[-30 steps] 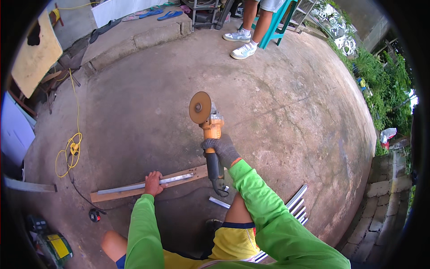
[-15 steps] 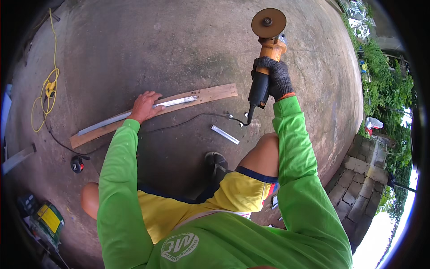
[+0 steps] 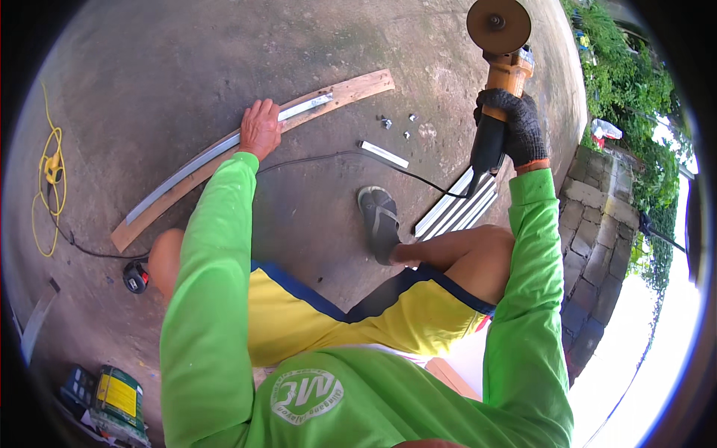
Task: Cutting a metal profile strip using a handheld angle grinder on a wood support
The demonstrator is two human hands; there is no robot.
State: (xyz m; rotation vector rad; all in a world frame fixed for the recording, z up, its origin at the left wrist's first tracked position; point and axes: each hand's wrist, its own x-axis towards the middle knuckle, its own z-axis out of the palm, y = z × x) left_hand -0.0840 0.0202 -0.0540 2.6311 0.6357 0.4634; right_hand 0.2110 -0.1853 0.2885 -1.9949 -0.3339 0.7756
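A long silver metal strip (image 3: 306, 106) lies along a wooden board (image 3: 362, 86) on the concrete ground. My bare left hand (image 3: 261, 130) is closed over the strip near its middle, holding it on the wood. To the right, my right hand (image 3: 517, 123), in a dark knitted glove, grips an orange and black angle grinder (image 3: 510, 73) around its body. Its round brown disc (image 3: 499, 19) points away from me, raised and apart from the strip. I cannot tell whether the disc is spinning. A black cord (image 3: 321, 155) runs from the grinder's handle leftward across the ground.
A short metal piece (image 3: 384, 154) and small offcuts (image 3: 385, 122) lie beyond my sandalled foot (image 3: 379, 220). Several metal strips (image 3: 457, 209) rest beneath the grinder. At left are a tape measure (image 3: 136, 276), yellow extension cord (image 3: 54, 168) and green case (image 3: 119, 399). Concrete blocks (image 3: 597, 216) stand right.
The view has shifted, bringing the metal strips at right into sight. The grinder appears farther right and higher, still in my right hand. My left hand stays on the strip.
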